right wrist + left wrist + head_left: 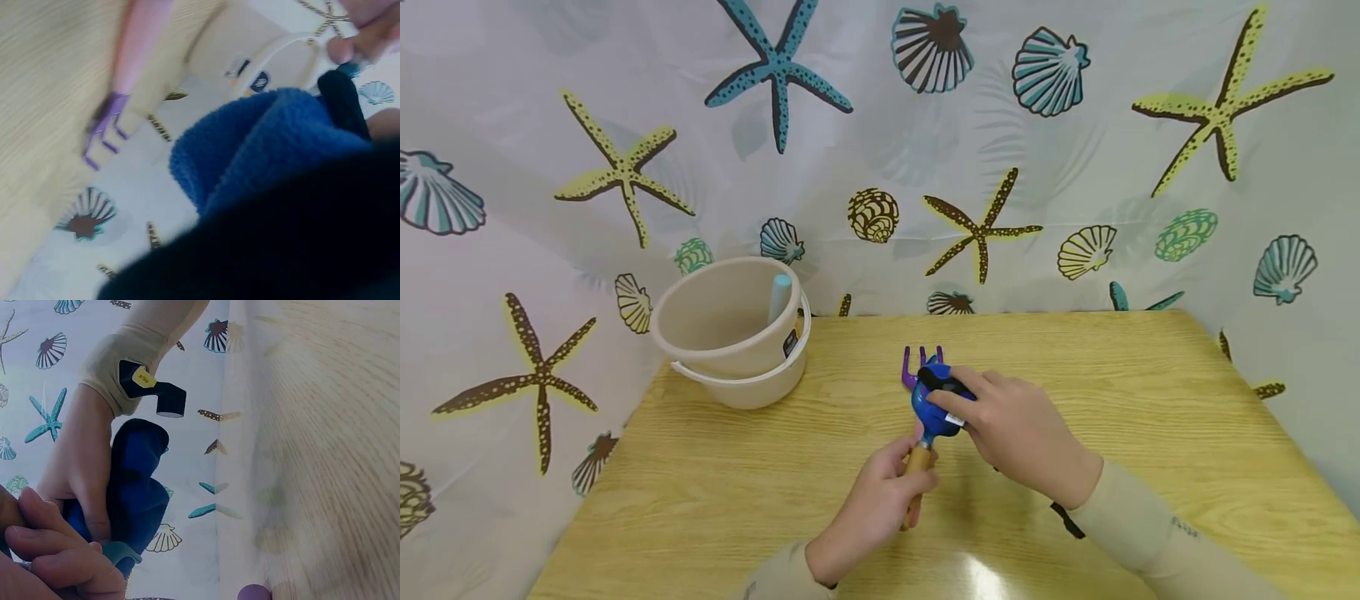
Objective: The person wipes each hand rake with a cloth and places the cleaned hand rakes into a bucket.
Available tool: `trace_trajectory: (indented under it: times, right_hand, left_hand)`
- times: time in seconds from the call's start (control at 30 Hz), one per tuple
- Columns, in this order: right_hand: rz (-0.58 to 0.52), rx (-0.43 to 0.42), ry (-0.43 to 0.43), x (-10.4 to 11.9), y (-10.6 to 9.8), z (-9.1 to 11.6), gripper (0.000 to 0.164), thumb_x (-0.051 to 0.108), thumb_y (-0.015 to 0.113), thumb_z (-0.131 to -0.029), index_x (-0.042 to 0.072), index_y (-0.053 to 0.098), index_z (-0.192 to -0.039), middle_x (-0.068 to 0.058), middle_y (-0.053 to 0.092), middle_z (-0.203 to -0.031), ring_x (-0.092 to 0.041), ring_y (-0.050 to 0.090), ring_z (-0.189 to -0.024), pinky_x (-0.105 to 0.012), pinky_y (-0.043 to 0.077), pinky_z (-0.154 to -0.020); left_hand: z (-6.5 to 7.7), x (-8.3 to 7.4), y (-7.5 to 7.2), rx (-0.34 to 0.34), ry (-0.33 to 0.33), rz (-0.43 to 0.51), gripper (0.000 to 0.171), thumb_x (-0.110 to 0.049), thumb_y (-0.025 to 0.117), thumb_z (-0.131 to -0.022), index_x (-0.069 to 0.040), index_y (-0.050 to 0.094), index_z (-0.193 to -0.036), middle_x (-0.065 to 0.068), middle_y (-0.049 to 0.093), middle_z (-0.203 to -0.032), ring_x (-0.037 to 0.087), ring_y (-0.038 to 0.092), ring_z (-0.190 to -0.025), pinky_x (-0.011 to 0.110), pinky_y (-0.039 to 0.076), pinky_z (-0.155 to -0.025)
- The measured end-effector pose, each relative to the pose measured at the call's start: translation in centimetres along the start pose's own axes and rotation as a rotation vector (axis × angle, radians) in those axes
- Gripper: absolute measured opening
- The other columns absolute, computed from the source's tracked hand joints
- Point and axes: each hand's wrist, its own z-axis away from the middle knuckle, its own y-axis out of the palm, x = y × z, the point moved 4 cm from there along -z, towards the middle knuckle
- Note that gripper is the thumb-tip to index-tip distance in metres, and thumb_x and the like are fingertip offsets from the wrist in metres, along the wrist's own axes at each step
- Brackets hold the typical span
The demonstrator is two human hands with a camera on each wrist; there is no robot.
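My left hand [876, 496] grips the wooden handle [919, 460] of a garden hand tool with a teal metal neck [119, 552]. The tool's head is mostly hidden behind a blue cloth [928, 410]. My right hand [1022, 425] pinches this fuzzy cloth, which has black parts and a white label, against the tool's head. In the right wrist view the cloth [250, 140] bunches up in front of the camera. Beyond the hands, a small hand rake with purple tines [103, 128] and a pink handle [142, 44] lies on the table.
A beige bucket [737, 375] with a white handle stands at the table's back left. A light-blue rod-shaped end [780, 296] sticks up inside it. Behind the wooden table [737, 475] hangs a curtain [850, 125] printed with starfish and shells.
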Motion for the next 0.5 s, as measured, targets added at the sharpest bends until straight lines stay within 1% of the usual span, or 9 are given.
trace_trajectory:
  times: [0.13,0.2,0.27,0.37,0.43,0.5]
  right_hand:
    - [0.064,-0.003,-0.009,-0.7,0.5,0.1,0.041,0.009,0.072,-0.078,0.02,0.067,-0.117,-0.013,0.059,-0.113,-0.025,0.059,-0.07,-0.037,0.056,-0.051]
    - [0.108,-0.023,-0.016,-1.0,0.5,0.2,0.04,0.009,0.071,-0.078,0.02,0.067,-0.117,-0.014,0.059,-0.111,-0.026,0.058,-0.065,-0.037,0.055,-0.049]
    - [0.154,-0.045,-0.013,-1.3,0.3,0.1,0.041,0.008,0.069,-0.078,0.019,0.066,-0.118,-0.016,0.059,-0.112,-0.028,0.057,-0.065,-0.038,0.055,-0.048]
    - [0.212,-0.089,0.019,-1.9,-0.3,-0.1,0.04,0.008,0.066,-0.08,0.018,0.065,-0.119,-0.018,0.058,-0.114,-0.03,0.056,-0.064,-0.04,0.055,-0.049]
    - [0.221,-0.126,0.05,-2.3,-0.7,-0.3,0.039,0.008,0.064,-0.082,0.017,0.064,-0.119,-0.02,0.057,-0.115,-0.032,0.057,-0.065,-0.042,0.056,-0.05]
    - [0.213,-0.164,0.061,-2.4,-1.1,-0.5,0.038,0.008,0.065,-0.082,0.017,0.065,-0.119,-0.021,0.058,-0.114,-0.031,0.058,-0.064,-0.042,0.056,-0.05]
  left_hand:
    - [0.0,0.0,-0.1,0.004,-0.01,0.006,0.027,-0.009,0.055,-0.089,0.004,0.055,-0.113,-0.003,0.045,-0.047,0.01,0.038,-0.035,0.018,0.03,-0.032]
    - [0.0,0.1,-0.1,0.007,-0.019,0.007,0.027,-0.01,0.054,-0.089,0.004,0.056,-0.112,-0.003,0.045,-0.047,0.01,0.038,-0.035,0.018,0.029,-0.032]
    - [-0.1,0.1,-0.1,0.004,-0.025,0.016,0.025,-0.009,0.054,-0.089,0.004,0.056,-0.111,-0.003,0.044,-0.047,0.01,0.038,-0.035,0.018,0.029,-0.033]
    - [-0.1,0.0,0.0,-0.005,-0.029,0.029,0.023,-0.008,0.053,-0.09,0.005,0.055,-0.109,-0.002,0.043,-0.049,0.009,0.038,-0.036,0.017,0.03,-0.033]
    - [-0.1,-0.1,0.0,-0.014,-0.029,0.033,0.023,-0.008,0.053,-0.09,0.005,0.055,-0.109,-0.002,0.043,-0.05,0.009,0.039,-0.036,0.017,0.03,-0.033]
    - [-0.1,-0.2,0.0,-0.016,-0.028,0.028,0.022,-0.008,0.053,-0.09,0.004,0.055,-0.109,-0.002,0.043,-0.051,0.01,0.039,-0.036,0.018,0.03,-0.032]
